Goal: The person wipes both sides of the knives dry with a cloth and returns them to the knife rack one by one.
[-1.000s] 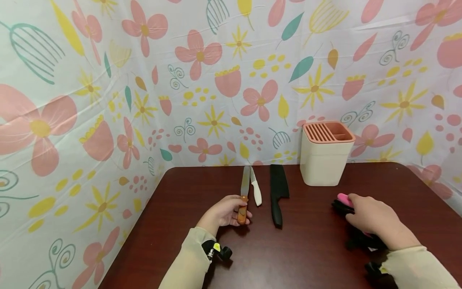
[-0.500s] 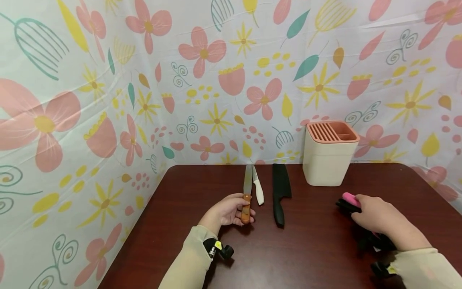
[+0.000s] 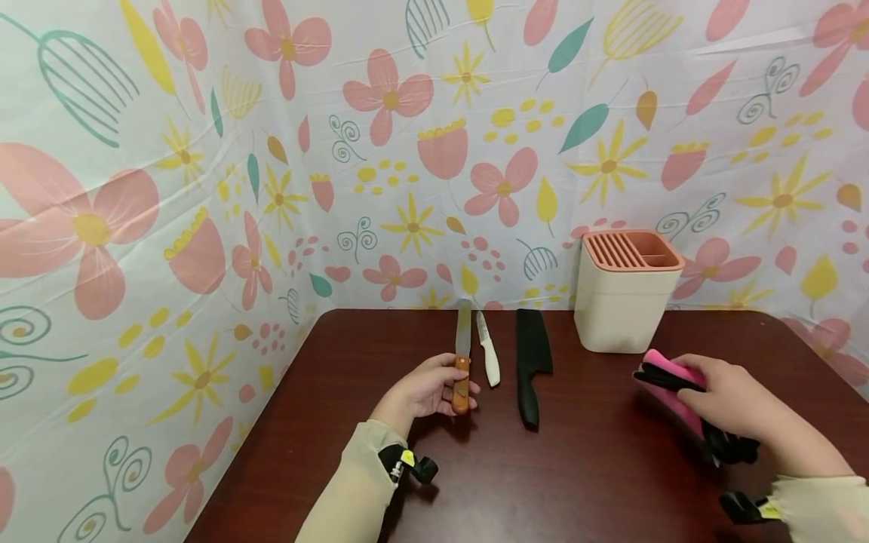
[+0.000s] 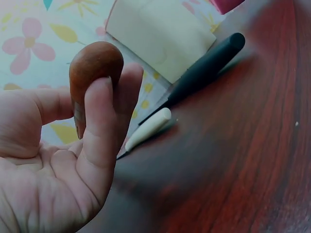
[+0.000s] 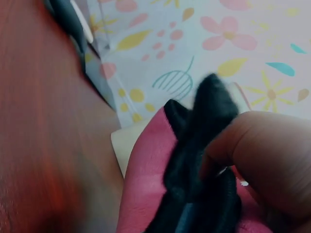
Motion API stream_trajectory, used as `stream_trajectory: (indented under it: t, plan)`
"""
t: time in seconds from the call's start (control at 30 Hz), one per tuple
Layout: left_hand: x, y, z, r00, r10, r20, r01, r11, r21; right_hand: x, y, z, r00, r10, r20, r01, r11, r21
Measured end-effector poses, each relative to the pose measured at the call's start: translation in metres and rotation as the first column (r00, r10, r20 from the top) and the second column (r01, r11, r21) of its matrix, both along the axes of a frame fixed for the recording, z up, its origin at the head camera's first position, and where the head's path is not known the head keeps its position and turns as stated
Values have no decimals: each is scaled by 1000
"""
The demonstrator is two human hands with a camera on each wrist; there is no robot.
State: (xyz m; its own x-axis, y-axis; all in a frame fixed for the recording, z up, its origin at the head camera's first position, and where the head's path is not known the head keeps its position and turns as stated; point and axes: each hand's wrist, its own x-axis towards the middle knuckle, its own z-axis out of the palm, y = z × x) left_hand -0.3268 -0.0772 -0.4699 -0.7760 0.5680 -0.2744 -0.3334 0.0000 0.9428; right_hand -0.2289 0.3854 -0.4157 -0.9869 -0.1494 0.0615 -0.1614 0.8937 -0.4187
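The left hand (image 3: 434, 388) reaches in on the left of the black cleaver (image 3: 533, 354), its forearm slanting inward, thumb side up and fingers curled under the wooden-handled knife (image 3: 462, 383). Its grip is closed on the handle in a light hold, the blade pointing away from the person, to the left of the cleaver. The right hand (image 3: 729, 392) is well to the right of the cleaver, back of the hand upward, its forearm slanting inward too; its grip is closed, thumb and fingers pinching a pink-and-black item (image 3: 679, 407) whose exact form is hard to make out. Cream sleeves (image 3: 353, 490) cover both forearms, and a small black device (image 3: 424, 470) sits at each cuff. The cleaver lies flat on a glossy, dark reddish-brown table (image 3: 577, 475) with rounded far corners. Just left of the cleaver lies a white-handled knife (image 3: 492, 363). A cream holder (image 3: 619, 313) with a slotted coral top stands upright to the cleaver's right. Beyond the cleaver and off to its left hangs a white cloth (image 3: 305, 249) printed with pink flowers, yellow blooms and teal leaves, lightly creased.
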Motion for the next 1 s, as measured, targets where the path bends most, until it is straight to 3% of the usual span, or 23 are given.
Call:
stream_trajectory:
  t: [0.37,0.6,1.0]
  plan:
    - [6,3,13,999,20,-36,-19,999,47,2,-4,6,983,-72,-167,58,995,-85]
    - [10,5,22,997,39,-73,-34,997,72,6,-6,12,981,-122,-149,97,982,-164]
    - [18,9,42,996,9,-91,4,990,140,21,-23,34,950,-182,-252,124,965,-230]
